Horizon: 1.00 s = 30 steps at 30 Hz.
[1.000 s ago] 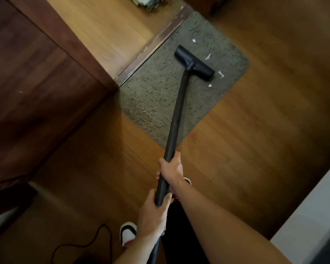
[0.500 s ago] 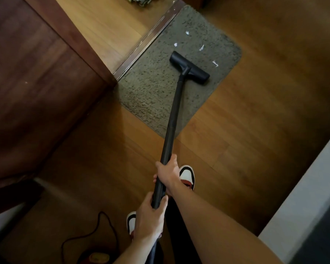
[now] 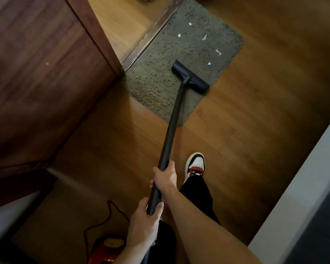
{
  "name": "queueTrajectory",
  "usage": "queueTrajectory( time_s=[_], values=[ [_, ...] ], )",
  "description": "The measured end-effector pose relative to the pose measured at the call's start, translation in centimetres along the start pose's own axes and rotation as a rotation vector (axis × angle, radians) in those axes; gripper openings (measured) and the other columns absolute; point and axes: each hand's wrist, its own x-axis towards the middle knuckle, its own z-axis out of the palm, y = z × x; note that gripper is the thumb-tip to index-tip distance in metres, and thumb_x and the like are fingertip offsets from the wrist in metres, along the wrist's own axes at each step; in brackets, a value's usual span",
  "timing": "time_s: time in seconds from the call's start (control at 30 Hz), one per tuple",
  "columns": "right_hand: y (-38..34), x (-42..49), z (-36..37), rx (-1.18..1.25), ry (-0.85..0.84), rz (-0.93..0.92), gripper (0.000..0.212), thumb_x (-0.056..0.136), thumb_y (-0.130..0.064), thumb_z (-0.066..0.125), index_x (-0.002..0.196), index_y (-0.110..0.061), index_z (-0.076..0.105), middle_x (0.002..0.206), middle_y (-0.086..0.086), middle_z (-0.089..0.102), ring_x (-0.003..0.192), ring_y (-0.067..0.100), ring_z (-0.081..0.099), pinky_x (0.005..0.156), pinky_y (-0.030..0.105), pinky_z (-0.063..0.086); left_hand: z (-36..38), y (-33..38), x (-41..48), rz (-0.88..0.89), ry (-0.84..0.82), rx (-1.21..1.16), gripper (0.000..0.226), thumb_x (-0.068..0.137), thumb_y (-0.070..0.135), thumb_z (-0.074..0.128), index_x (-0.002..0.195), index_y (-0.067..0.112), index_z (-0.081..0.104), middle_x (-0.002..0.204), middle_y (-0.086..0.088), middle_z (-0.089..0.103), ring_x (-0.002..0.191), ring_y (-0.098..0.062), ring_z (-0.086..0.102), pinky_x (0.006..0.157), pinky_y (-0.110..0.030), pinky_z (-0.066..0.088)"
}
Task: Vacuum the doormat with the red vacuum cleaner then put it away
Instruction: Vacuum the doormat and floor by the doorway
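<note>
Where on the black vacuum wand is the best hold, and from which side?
The near upper end, wrapped from above, as left hand and right hand do: the wand is a slim tube slanting up from the nozzle on the doormat.

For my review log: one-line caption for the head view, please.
Vacuuming: left hand and right hand grip the black wand, nozzle on the grey doormat, white scraps beyond it.

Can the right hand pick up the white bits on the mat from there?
Probably not. The right hand grips the wand well back from the doormat, and the white scraps lie beyond the nozzle. Nothing blocks them; they look too far.
</note>
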Motion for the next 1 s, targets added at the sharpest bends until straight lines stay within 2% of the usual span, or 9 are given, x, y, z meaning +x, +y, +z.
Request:
queueTrajectory(
  time_s=[0.07, 0.2, 0.3, 0.4, 0.63, 1.0],
  values=[
    [0.0, 0.1, -0.4, 0.001, 0.013, -0.003, 0.028, 0.098, -0.012, 0.057, 0.119, -0.023, 0.041, 0.087, 0.014, 0.059, 0.050, 0.017, 0.056, 0.048, 0.031, 0.054, 0.3, 0.1, 0.1, -0.003, -0.009, 0.010, 0.019, 0.093, 0.050, 0.058, 0.090, 0.031, 0.061, 0.083, -0.002, 0.066, 0.068, -0.016, 0.065, 0.062, -0.028, 0.051],
    [-1.6, 1.2, -1.9, -0.007, 0.044, -0.030, 0.025, 0.098, -0.014, 0.058, 0.116, -0.022, 0.042, 0.087, 0.014, 0.059, 0.052, 0.016, 0.057, 0.049, 0.030, 0.054, 1.4, 2.0, 1.0, 0.017, -0.032, -0.004, 0.024, 0.090, 0.052, 0.059, 0.081, 0.030, 0.058, 0.071, -0.007, 0.060, 0.049, -0.022, 0.056, 0.050, -0.036, 0.048],
    [-3.3, 2.6, -3.1, 0.003, 0.074, -0.033, 0.025, 0.098, -0.015, 0.058, 0.118, -0.018, 0.042, 0.084, 0.013, 0.058, 0.052, 0.017, 0.057, 0.050, 0.030, 0.054, 1.9, 4.2, 2.0, 0.068, -0.055, 0.023, 0.024, 0.092, 0.051, 0.058, 0.083, 0.029, 0.058, 0.063, -0.003, 0.058, 0.049, -0.019, 0.055, 0.056, -0.041, 0.052],
    [-5.3, 3.8, -4.2, -0.010, 0.083, -0.039, 0.026, 0.099, -0.015, 0.057, 0.119, -0.018, 0.041, 0.082, 0.012, 0.058, 0.052, 0.018, 0.058, 0.049, 0.030, 0.053, 2.7, 6.3, 3.1, 0.088, -0.069, 0.012, 0.027, 0.091, 0.052, 0.059, 0.082, 0.027, 0.058, 0.065, -0.004, 0.060, 0.048, -0.019, 0.053, 0.057, -0.045, 0.055],
    [-9.3, 6.3, -6.6, -0.016, 0.077, -0.010, 0.029, 0.100, -0.016, 0.057, 0.123, -0.019, 0.041, 0.076, 0.009, 0.058, 0.051, 0.019, 0.056, 0.052, 0.032, 0.054, 4.8, 10.7, 4.5, 0.043, -0.094, -0.065, 0.026, 0.093, 0.048, 0.060, 0.082, 0.024, 0.056, 0.066, -0.007, 0.057, 0.040, -0.020, 0.048, 0.043, -0.031, 0.044],
    [-14.4, 8.6, -9.8, -0.019, 0.049, -0.002, 0.038, 0.100, -0.013, 0.057, 0.132, -0.021, 0.038, 0.086, 0.010, 0.058, 0.050, 0.016, 0.054, 0.044, 0.026, 0.050, 7.3, 16.1, 6.6, 0.004, -0.120, -0.135, 0.021, 0.093, 0.045, 0.062, 0.086, 0.026, 0.059, 0.064, -0.007, 0.056, 0.042, -0.022, 0.048, 0.045, -0.033, 0.045]
  ],
)
